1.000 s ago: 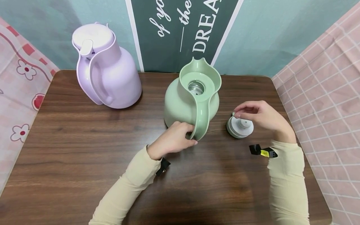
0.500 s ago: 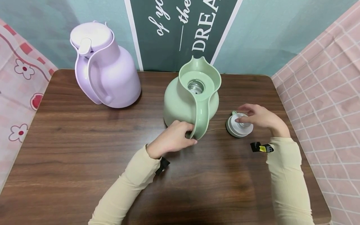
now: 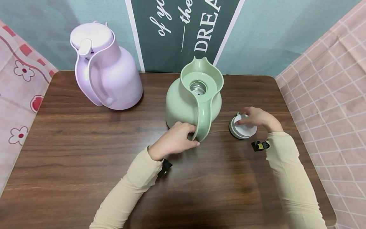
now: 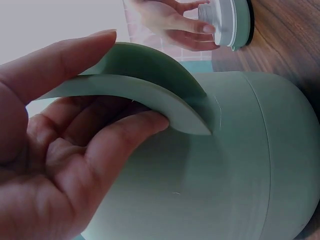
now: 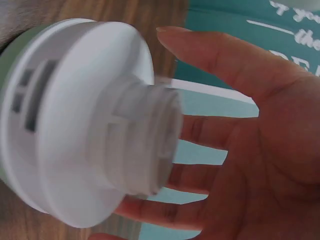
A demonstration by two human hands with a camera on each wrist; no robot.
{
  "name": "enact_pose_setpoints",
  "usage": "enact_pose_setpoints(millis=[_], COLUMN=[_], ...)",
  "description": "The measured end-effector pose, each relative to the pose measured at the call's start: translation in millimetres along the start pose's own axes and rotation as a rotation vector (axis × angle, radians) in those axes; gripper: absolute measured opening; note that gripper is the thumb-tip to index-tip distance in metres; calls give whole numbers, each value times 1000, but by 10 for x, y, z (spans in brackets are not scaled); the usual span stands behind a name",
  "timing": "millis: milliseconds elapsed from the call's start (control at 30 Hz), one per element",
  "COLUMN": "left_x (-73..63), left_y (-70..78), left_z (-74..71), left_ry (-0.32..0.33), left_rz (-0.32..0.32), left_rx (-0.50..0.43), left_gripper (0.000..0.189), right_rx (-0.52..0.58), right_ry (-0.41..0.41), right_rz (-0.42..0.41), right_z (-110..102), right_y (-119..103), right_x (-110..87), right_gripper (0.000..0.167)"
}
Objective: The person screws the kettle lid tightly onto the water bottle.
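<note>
A pale green thermos jug [image 3: 178, 105] stands upright without a lid, its round mouth bare. My left hand [image 3: 175, 138] grips the lower end of its handle [image 3: 204, 121], with thumb and fingers on either side in the left wrist view. To the right, the white-and-green jug lid [image 3: 242, 131] lies upside down on the table, its threaded stem [image 5: 142, 137] upward. My right hand [image 3: 258, 117] is around that stem with fingers spread. In the right wrist view the thumb [image 5: 210, 50] is apart from the lid; whether the other fingers touch it cannot be told.
A lilac thermos jug [image 3: 120, 76] with its lid on stands at the back left of the brown wooden table [image 3: 85, 152]. A teal backdrop [image 3: 271, 38] with a lettered panel hangs behind, and pink patterned cloths [image 3: 337, 95] flank both sides.
My right hand has moved from above the lid's far left edge to around its stem, its forearm shifting left and forward. My left hand keeps its hold on the handle.
</note>
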State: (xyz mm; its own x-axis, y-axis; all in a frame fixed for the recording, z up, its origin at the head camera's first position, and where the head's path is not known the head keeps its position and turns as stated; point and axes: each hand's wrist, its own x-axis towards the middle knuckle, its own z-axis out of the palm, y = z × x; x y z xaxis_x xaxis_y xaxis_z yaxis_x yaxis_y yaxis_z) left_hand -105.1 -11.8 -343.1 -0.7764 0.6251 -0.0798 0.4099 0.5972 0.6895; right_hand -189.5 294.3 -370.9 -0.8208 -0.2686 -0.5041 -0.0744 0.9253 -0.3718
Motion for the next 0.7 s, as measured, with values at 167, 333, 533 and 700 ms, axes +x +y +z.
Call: enact_pose_setpoints(millis=[167, 333, 533, 700], left_x=[-2, -4, -5, -3], left_y=[-8, -4, 3, -3], left_z=[-2, -6, -3, 3], left_ry=[0, 2, 1, 6], left_rz=[15, 16, 3, 3], left_rx=[0, 7, 13, 8], left_gripper=[15, 15, 15, 15], right_rx=[19, -7, -39, -56], right_ry=[-20, -31, -36, -38], right_rz=[78, 102, 59, 20], right_z=[48, 72, 80, 83], right_y=[-19, -50, -60, -36], right_x=[35, 59, 94, 111], right_gripper=[65, 69, 64, 61])
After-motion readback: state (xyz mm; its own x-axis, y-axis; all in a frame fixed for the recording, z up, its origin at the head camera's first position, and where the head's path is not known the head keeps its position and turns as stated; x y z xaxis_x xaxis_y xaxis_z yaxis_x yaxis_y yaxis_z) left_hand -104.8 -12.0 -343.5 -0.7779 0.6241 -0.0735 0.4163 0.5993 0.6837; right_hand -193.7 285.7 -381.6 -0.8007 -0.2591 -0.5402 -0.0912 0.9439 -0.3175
